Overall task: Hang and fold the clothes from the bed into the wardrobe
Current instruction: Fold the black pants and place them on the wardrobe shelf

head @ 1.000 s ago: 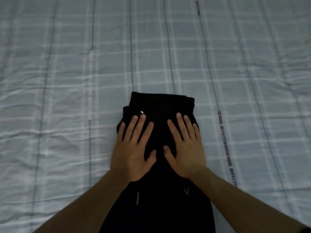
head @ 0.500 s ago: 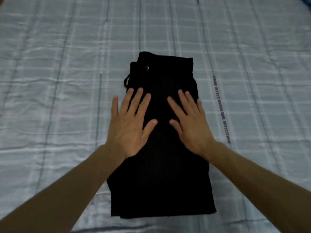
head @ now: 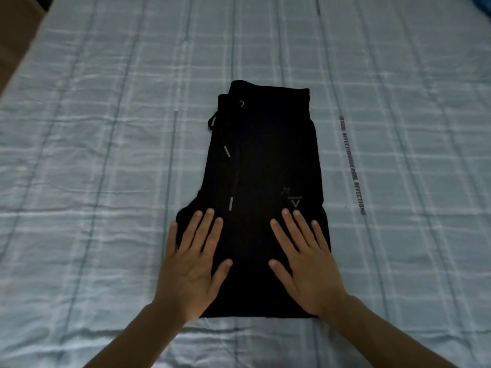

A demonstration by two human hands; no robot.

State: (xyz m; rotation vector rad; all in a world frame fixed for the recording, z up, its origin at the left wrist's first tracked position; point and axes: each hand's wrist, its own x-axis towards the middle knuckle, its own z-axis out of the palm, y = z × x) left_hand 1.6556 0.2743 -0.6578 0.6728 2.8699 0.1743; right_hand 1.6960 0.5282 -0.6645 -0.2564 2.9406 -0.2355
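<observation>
Both forearms enter from the near edge. Left hand (head: pixel 191 269) lies flat, fingers straight and slightly spread, palm down on the near left part of the folded black trousers (head: pixel 265 160); its little finger reaches over the garment's left edge onto the bed sheet (head: pixel 106 181). Right hand (head: pixel 305 264) lies flat likewise, fingers straight and spread, pressing the near right part of the trousers. Neither hand curls round or pinches anything. The thumbs point toward each other, apart, with dark cloth between them.

Near hem of the trousers sits just under the heels of both palms. Just beyond the right fingertips: a small pale logo (head: pixel 292 199). Just beyond the left fingertips: a metal-tipped drawstring (head: pixel 230 179) running away toward the waistband (head: pixel 271 98), which is the far end of the garment. An eyelet shows there.

Right of the right hand, apart from the trousers: a printed text strip (head: pixel 352 163) on the pale blue checked sheet.
</observation>
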